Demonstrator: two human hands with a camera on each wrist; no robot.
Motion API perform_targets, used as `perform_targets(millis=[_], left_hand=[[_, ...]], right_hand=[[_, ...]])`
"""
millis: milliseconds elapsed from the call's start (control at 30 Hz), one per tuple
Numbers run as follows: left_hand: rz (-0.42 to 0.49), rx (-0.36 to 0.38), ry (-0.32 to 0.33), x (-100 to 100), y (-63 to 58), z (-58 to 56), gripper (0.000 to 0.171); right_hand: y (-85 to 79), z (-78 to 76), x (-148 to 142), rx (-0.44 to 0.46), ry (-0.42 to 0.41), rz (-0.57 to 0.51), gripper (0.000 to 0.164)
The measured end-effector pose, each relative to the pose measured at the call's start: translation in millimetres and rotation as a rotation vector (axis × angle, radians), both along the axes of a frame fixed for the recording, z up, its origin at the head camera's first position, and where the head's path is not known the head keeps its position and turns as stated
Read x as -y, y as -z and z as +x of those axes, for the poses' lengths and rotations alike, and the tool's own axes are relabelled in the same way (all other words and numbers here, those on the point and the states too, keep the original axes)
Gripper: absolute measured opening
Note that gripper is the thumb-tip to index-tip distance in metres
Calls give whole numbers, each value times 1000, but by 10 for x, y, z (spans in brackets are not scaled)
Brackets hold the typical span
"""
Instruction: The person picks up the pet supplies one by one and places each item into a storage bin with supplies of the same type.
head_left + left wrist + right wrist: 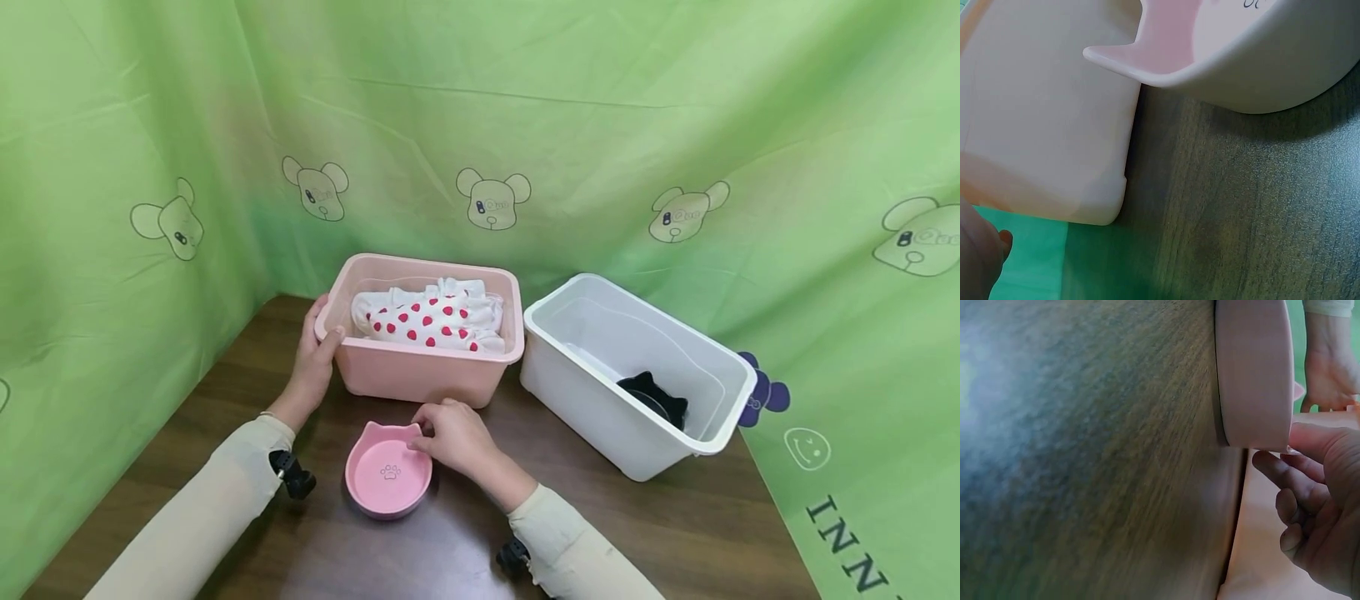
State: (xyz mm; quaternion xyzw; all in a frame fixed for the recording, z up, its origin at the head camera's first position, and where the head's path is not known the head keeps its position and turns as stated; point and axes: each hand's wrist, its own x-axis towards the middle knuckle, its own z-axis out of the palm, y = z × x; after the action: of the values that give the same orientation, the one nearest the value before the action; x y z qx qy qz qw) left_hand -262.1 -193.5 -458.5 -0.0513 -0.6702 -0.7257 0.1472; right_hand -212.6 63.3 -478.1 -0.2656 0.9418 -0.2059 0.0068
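Observation:
A pink cat-eared bowl (388,475) with a paw print inside stands on the table. My right hand (459,437) pinches its rim near the right ear, thumb over the edge and fingertips outside, as the right wrist view also shows (1322,487). Behind the bowl is a pink bin (420,375), holding white cloth with red strawberry-like spots (431,317). My left hand (311,358) grips that bin at its left end, the thumb over the rim. In the left wrist view only part of this hand (982,256) shows, beside the bin wall (1041,125).
To the right, a white bin (600,408) stands at an angle, close to the pink one. Inside it lies a black cat-eared dish (654,398), partly hidden by the near wall. A green curtain (480,125) hangs behind the brown wooden table (465,558).

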Motion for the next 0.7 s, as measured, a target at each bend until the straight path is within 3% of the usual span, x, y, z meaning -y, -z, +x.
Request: perform_targets(millis=[400, 600, 700], left_hand=[[-7, 1, -15, 2, -7, -4, 64], [-9, 11, -9, -2, 1, 9, 64], [-16, 12, -8, -2, -7, 9, 65]], right_hand=[[-19, -47, 125, 48, 53, -1, 14], [-13, -20, 112, 93, 81, -64, 12], [-21, -13, 94, 63, 79, -98, 11]])
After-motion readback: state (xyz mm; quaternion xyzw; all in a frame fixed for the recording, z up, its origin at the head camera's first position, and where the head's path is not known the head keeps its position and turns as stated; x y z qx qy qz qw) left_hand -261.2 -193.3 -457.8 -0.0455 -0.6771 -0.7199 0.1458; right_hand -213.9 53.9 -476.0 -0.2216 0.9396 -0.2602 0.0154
